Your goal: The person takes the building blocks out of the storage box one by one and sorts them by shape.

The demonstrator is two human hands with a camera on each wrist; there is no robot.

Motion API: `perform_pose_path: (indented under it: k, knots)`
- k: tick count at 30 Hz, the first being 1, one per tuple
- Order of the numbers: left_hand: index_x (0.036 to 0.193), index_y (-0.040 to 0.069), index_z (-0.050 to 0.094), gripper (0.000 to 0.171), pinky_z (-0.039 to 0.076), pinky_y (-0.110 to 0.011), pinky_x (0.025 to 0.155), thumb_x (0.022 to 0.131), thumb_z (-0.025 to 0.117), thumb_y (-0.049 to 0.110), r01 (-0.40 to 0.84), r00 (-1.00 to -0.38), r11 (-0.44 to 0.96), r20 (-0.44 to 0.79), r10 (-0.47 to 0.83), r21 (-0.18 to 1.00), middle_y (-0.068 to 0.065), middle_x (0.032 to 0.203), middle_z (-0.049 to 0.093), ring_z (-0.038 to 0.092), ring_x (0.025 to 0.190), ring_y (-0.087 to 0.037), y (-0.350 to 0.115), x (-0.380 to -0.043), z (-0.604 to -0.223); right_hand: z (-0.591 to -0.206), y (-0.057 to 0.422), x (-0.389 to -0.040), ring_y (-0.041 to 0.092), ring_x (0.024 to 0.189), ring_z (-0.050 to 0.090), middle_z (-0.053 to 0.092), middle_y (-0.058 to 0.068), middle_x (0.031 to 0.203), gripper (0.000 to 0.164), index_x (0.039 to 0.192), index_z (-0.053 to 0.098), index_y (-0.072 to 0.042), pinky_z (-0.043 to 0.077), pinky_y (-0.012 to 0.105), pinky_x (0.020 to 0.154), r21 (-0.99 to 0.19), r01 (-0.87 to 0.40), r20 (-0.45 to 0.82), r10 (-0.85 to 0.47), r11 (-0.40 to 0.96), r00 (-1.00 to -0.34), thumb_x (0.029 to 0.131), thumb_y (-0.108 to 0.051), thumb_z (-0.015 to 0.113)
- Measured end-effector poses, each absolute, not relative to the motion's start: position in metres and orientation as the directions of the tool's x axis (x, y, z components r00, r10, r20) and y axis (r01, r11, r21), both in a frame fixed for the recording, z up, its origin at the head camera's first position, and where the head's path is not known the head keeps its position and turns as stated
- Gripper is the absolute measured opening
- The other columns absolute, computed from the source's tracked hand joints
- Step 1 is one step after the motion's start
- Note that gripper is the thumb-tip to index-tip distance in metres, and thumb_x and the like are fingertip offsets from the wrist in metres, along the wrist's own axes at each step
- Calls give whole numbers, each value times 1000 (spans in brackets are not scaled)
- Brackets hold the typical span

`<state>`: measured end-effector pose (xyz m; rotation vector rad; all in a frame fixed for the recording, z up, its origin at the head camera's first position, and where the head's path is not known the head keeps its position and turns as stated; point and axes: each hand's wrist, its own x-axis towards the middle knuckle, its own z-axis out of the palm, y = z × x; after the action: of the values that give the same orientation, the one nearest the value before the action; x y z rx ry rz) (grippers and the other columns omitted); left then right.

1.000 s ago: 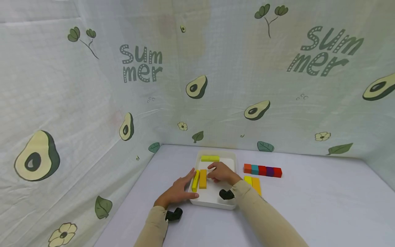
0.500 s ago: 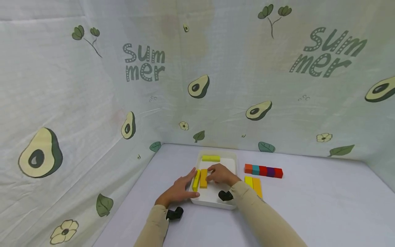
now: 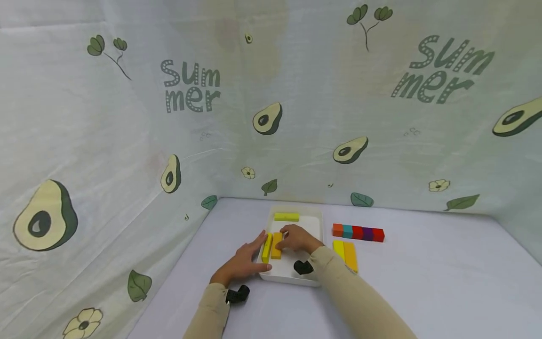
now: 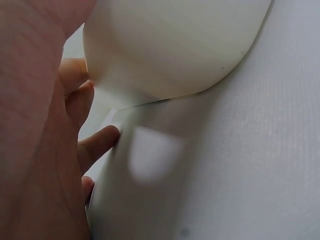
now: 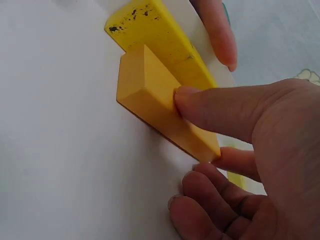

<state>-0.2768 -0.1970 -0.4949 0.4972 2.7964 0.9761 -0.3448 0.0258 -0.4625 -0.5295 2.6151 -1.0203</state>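
A white tray (image 3: 292, 280) holds several long blocks. My right hand (image 3: 298, 238) reaches into it and grips an orange block (image 3: 276, 252). In the right wrist view the thumb (image 5: 192, 102) presses on that block's face and the index finger (image 5: 237, 159) meets its far end, the other fingers curled below. Alongside stands a yellow block (image 3: 266, 249) with dark specks, close to the tray's left wall. My left hand (image 3: 243, 263) spreads over the tray's left side, fingers on the left rim and thumb at the near corner. In the left wrist view its fingers touch the tray's outer wall (image 4: 175, 45).
Another yellow block (image 3: 286, 217) lies across the tray's far end. Right of the tray, a row of small coloured cubes (image 3: 357, 232) sits on the table, with a yellow block (image 3: 338, 248) and an orange one (image 3: 350, 258) nearer. Printed cloth (image 3: 305, 179) hangs behind.
My right hand has moved slightly left, its thumb now over the orange block instead of beside it. The left hand stays on the tray. The head view has shifted a little.
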Motion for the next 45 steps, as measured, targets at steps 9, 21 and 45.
perform_pose_path:
  k: [9,21,45]
  knots:
    - [162,30,19,99,16,-71,113,82,71,60,266,-935,733,-18,355,626,9,167,14,19,149,-38,-195,-276,-492,-459,27,-338,23,87,54,59,8,101,52,117,55,0,50,39,81,-749,-198,-76,-378,632,-923,80,-20,85]
    - [162,31,20,99,11,-70,114,83,71,60,230,-945,744,-37,324,627,9,166,15,15,150,-41,-198,-271,-492,-456,31,-329,21,71,62,59,12,98,56,134,50,-2,57,32,65,-852,-137,-45,-330,506,-943,86,-9,78]
    - [162,28,18,99,12,-69,115,84,72,56,253,-939,727,-19,343,638,8,166,14,16,150,-37,-196,-274,-494,-438,93,-288,25,85,68,53,18,138,60,151,45,-8,59,35,82,-977,-5,-13,-81,215,-997,95,-13,65]
